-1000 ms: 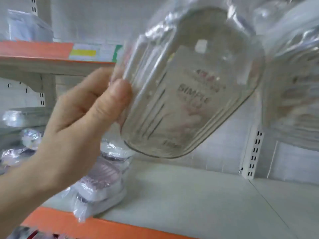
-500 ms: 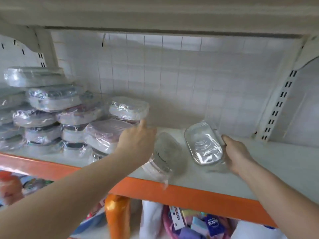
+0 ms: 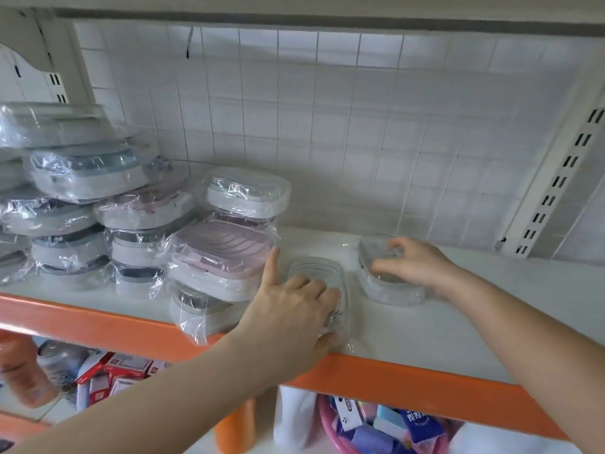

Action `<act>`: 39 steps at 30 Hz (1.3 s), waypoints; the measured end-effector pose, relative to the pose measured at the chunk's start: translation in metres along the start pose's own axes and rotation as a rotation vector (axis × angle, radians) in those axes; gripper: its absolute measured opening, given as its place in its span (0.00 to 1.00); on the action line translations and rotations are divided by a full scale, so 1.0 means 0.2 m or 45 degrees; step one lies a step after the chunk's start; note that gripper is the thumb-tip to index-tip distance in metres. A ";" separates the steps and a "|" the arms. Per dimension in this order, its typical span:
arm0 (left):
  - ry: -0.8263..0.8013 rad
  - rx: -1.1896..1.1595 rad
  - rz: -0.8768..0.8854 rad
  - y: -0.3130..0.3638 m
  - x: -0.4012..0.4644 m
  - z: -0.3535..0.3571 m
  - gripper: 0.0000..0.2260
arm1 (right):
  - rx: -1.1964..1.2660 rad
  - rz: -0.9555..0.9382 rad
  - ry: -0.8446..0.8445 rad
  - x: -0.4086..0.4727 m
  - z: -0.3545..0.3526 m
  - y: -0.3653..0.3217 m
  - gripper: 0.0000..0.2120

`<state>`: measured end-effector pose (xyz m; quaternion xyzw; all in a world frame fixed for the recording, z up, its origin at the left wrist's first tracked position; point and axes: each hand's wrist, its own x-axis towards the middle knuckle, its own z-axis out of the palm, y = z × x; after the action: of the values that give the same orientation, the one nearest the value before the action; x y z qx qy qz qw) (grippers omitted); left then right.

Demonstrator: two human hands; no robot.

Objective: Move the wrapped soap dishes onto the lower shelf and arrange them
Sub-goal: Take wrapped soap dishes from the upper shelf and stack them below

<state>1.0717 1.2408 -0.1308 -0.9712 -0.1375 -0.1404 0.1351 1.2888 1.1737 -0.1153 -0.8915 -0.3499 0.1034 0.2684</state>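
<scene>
Two clear wrapped soap dishes lie flat on the white lower shelf (image 3: 458, 326), side by side. My left hand (image 3: 294, 312) grips the left clear dish (image 3: 322, 271) from above, thumb at its front edge and index finger stretched toward a pink wrapped dish (image 3: 222, 253). My right hand (image 3: 419, 265) holds the right clear dish (image 3: 389, 291), its fingers curled over the top. Each hand hides much of its dish.
Stacks of several wrapped grey, white and pink soap dishes (image 3: 82, 198) fill the shelf's left half. The shelf has an orange front lip (image 3: 409, 378) and a tiled back wall. Below are an orange bottle (image 3: 235, 430), a pink basket (image 3: 337, 434) and boxes.
The camera view swung from the upper shelf down to this one. Both clear dishes, held tilted above the shelf half a second ago, now lie flat on it under my hands.
</scene>
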 end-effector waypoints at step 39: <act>0.685 -0.049 0.084 -0.26 0.57 -1.53 0.10 | -0.448 -0.703 1.080 -0.88 -1.60 -0.54 0.07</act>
<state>1.0895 1.2230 0.1987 -0.9053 -0.0623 -0.3913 0.1528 1.2172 0.9907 0.2110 -0.7614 -0.4444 -0.4006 0.2498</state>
